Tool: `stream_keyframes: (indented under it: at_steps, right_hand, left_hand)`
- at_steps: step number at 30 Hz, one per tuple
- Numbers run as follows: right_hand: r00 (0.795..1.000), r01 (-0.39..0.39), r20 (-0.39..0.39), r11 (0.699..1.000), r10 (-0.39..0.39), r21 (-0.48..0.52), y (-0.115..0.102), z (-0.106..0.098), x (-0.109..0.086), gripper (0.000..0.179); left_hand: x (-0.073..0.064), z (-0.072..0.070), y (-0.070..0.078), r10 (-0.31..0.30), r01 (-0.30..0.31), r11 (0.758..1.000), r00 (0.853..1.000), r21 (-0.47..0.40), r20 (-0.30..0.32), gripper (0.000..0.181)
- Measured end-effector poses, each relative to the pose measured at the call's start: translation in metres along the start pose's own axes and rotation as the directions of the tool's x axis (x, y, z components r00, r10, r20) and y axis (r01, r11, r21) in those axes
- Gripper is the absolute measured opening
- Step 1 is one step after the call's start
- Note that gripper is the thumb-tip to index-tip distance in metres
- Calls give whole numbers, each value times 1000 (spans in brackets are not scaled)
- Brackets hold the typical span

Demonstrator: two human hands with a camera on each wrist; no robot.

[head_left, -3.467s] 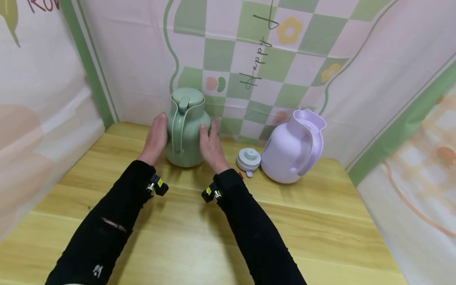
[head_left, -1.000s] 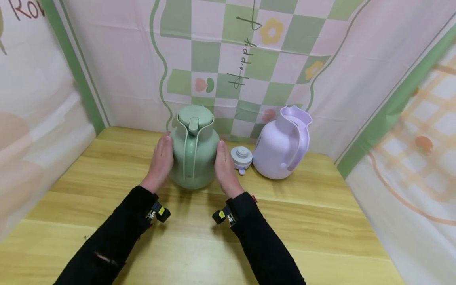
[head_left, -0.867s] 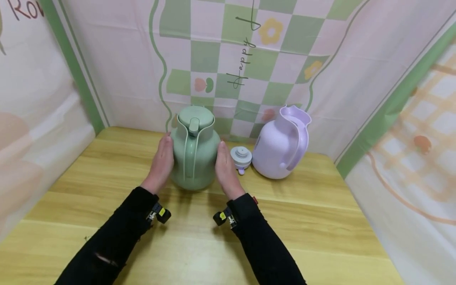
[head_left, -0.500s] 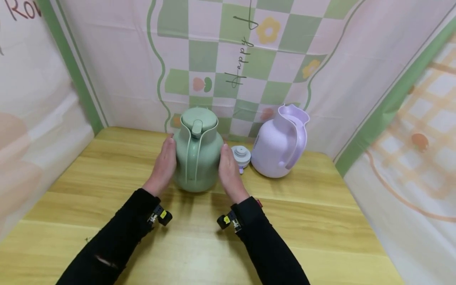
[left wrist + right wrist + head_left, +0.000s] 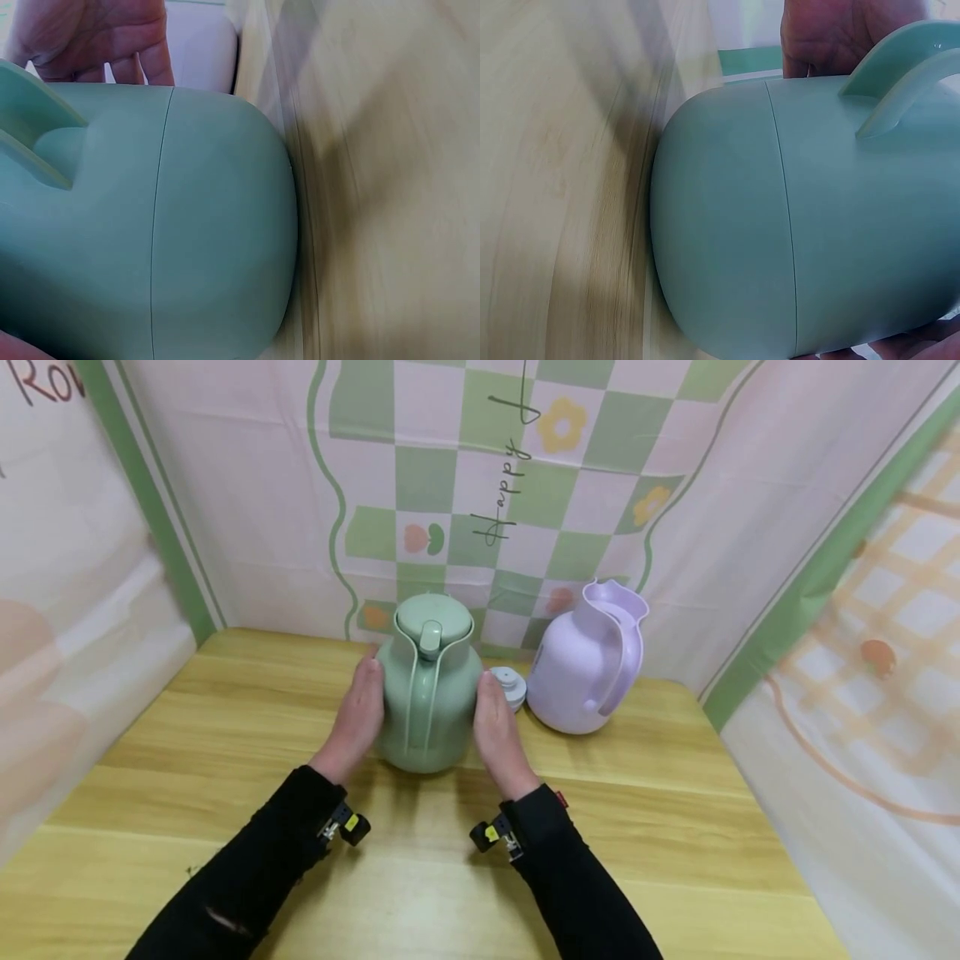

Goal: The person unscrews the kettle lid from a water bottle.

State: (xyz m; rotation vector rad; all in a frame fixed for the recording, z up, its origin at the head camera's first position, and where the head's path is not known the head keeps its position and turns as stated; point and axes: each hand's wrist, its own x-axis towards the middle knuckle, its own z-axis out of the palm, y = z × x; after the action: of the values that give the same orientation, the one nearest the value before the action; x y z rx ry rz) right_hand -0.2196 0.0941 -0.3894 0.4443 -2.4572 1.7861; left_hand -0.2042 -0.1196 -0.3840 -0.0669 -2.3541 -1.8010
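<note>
Both hands hold a sage-green thermos jug [image 5: 431, 710] upright between them, its handle facing me and its lid [image 5: 435, 617] on. The left hand [image 5: 356, 720] lies along its left side and the right hand [image 5: 499, 737] along its right side. In the left wrist view, the right hand's fingers [image 5: 129, 69] reach round behind the body; the left fingers are mostly hidden there. The jug's rounded base lies right at the tabletop. Just past the right hand sits a grey stopper [image 5: 512, 688], partly covered by that hand.
A lilac thermos jug [image 5: 573, 672] stands at the back right, its handle toward the right and its top without a stopper in view. A printed checked cloth [image 5: 495, 485] hangs behind the wooden table [image 5: 420, 893]. Other printed cloths close off both sides.
Both hands have brought the green jug toward me and to the right. It now stands nearer the grey stopper, which the right hand partly covers. The lilac jug stays in place.
</note>
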Motion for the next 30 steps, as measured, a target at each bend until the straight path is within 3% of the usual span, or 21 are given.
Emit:
stream_keyframes:
  at_steps: [7, 16, 30]
  right_hand:
    - [1000, 3, -31, 999, -4, -33, 0, -9, -5, 75]
    - [999, -35, -35, 998, 34, -49, 3, -18, -12, 77]
    - [997, -20, -75, 999, 16, -50, 6, -28, -14, 77]
  left_hand:
    - [-3, 8, 4, 46, -46, 999, 999, -28, 3, 65]
    - [-5, 17, 5, 30, -28, 998, 999, -60, 21, 65]
    - [-6, 29, 8, 54, -52, 998, 998, -46, 31, 65]
